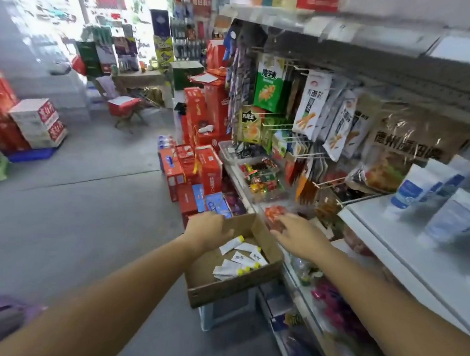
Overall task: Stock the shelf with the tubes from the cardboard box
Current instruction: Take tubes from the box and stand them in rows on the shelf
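head view: one cardboard box [250,289], roughly seven white tubes [242,260] inside, just below left hand [208,228] fingers curled on its flap; right hand [300,236] fingers loosely spread, empty, beside box wall.

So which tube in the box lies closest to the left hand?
The far-left tube in the cardboard box, lying just beside the left hand; the other tubes lie nearer the camera.

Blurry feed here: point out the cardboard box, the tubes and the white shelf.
cardboard box [231,288]: head view, front wall.
tubes [231,245]: head view, body of the top tube.
white shelf [403,239]: head view, bare top surface.
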`<move>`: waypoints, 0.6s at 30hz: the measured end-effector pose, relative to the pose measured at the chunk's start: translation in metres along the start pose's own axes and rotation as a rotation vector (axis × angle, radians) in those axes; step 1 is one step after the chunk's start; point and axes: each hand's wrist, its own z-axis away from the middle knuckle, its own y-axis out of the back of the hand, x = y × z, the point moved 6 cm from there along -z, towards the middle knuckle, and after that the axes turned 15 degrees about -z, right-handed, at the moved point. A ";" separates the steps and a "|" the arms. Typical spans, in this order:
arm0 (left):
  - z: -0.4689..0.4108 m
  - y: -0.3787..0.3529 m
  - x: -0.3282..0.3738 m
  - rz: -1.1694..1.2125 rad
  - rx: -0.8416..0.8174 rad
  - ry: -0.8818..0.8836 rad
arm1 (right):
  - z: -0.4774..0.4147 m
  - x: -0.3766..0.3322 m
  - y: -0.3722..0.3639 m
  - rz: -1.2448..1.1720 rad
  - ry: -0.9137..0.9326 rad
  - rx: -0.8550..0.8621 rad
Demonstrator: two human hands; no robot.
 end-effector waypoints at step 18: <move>-0.124 -0.225 -0.009 0.179 -0.331 0.167 | -0.176 0.110 -0.186 -0.118 -0.029 -0.339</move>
